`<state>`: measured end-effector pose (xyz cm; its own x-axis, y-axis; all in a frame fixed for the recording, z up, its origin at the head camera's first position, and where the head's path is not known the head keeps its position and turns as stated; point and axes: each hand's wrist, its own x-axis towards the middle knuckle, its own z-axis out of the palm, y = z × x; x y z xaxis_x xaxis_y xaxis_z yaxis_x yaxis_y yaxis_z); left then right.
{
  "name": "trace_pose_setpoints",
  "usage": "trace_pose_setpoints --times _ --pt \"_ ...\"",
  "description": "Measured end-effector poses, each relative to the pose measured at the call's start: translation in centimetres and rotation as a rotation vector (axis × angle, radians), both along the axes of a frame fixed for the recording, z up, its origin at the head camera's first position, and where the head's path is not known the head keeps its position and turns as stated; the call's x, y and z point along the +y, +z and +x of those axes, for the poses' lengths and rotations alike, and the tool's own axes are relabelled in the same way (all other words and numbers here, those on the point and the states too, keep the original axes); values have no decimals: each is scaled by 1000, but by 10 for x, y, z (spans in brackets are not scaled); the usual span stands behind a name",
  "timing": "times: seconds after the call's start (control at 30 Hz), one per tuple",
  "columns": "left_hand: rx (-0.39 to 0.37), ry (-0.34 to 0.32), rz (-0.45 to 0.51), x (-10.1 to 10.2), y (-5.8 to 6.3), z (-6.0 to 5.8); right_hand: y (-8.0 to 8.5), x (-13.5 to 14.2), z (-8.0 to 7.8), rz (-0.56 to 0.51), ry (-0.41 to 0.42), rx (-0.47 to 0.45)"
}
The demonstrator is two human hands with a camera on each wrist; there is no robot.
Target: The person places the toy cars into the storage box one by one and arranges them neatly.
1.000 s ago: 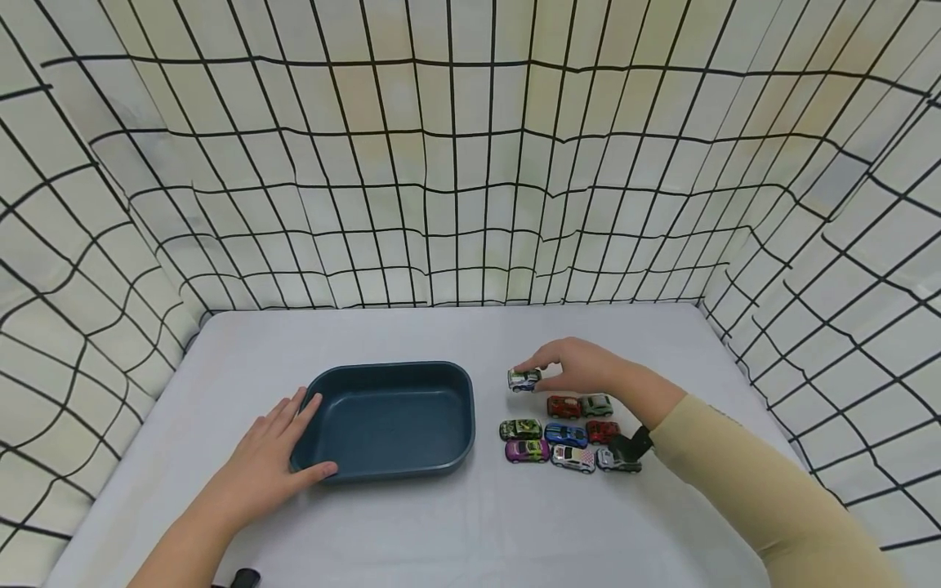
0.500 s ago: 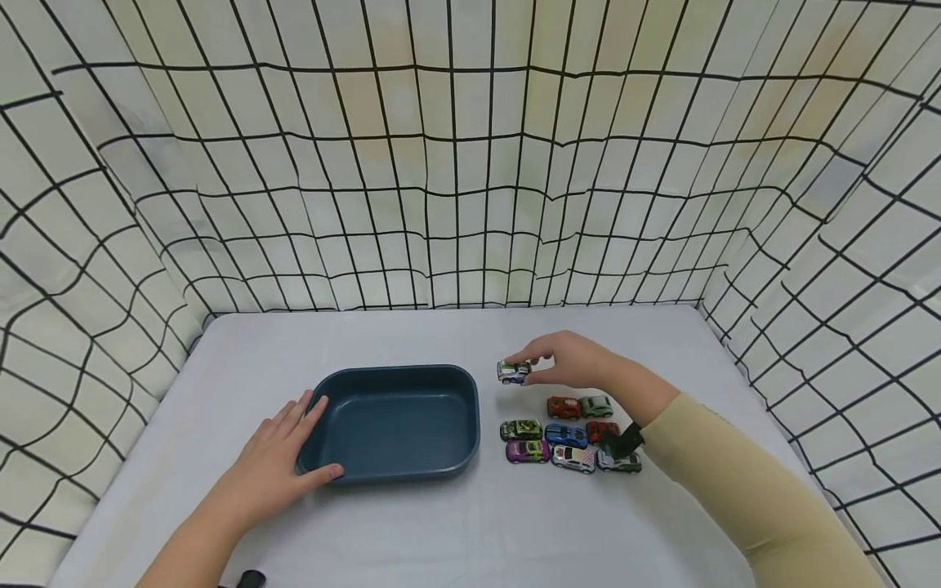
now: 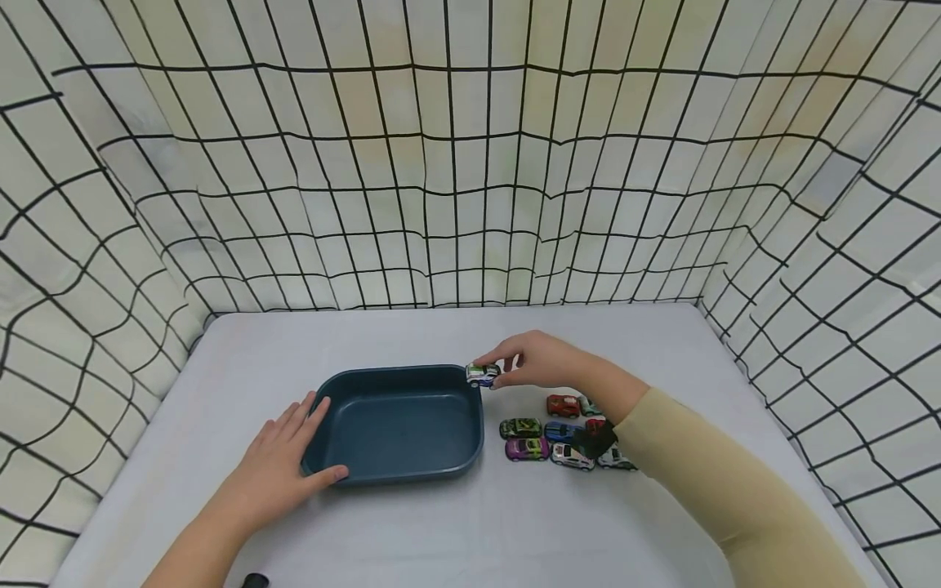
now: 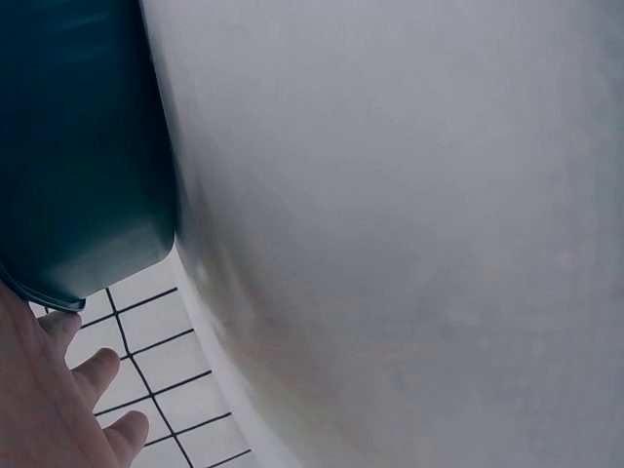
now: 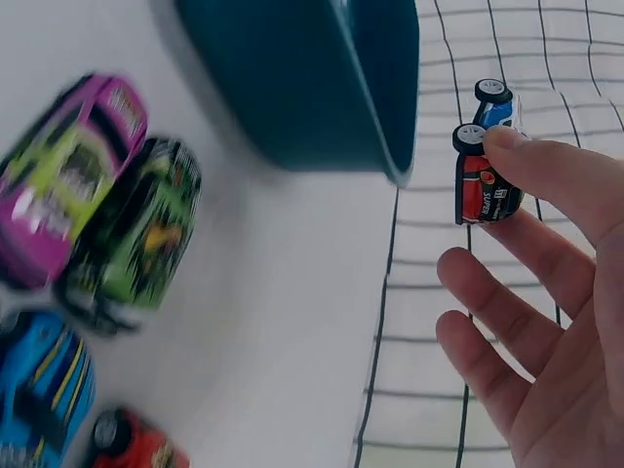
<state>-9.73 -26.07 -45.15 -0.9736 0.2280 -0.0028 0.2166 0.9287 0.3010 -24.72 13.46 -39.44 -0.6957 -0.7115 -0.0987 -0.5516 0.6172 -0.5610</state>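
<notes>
A dark teal rectangular tray (image 3: 400,475) stands on the white table, its inside bare. My left hand (image 3: 275,465) rests spread on the tray's left end, thumb on the front rim and fingers along the side. In the left wrist view its fingertips (image 4: 97,370) show beside the tray (image 4: 88,146). My right hand (image 3: 547,361) pinches a small toy car (image 3: 482,375) between thumb and fingers, at the tray's back right corner. In the right wrist view the toy car (image 5: 487,185) shows its wheels and a red and black end; the other fingers are loosely bent.
Several toy cars stand in rows right of the tray: a purple car (image 3: 527,449), a green patterned car (image 3: 520,428), a red car (image 3: 563,406), a white car (image 3: 572,456) and others, partly covered by the right wrist's black strap device. Black-lined cloth walls (image 3: 456,204) surround the table.
My right hand has carried the toy car left, from above the car rows to the tray's back right corner. My left hand stays on the tray, which appears slightly farther right.
</notes>
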Motion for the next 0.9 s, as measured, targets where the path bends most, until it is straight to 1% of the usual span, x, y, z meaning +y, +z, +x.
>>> trace_pose_setpoints --times 0.1,0.2,0.3,0.47,0.67,0.9 --pt "-6 0 8 -1 1 0 0 -13 0 -9 -16 -58" --pt "-9 -2 12 -1 1 0 2 -26 2 -24 -12 -106" --pt "-9 -6 11 -1 1 0 2 -40 5 -31 -3 -138" --pt "-18 -8 19 0 2 1 -1 -65 11 -31 32 -160" --pt "-16 -8 16 -2 -1 -1 -5 -95 20 -15 71 -160" --pt "-16 -5 14 -2 -4 -3 -17 -127 27 39 103 -105"
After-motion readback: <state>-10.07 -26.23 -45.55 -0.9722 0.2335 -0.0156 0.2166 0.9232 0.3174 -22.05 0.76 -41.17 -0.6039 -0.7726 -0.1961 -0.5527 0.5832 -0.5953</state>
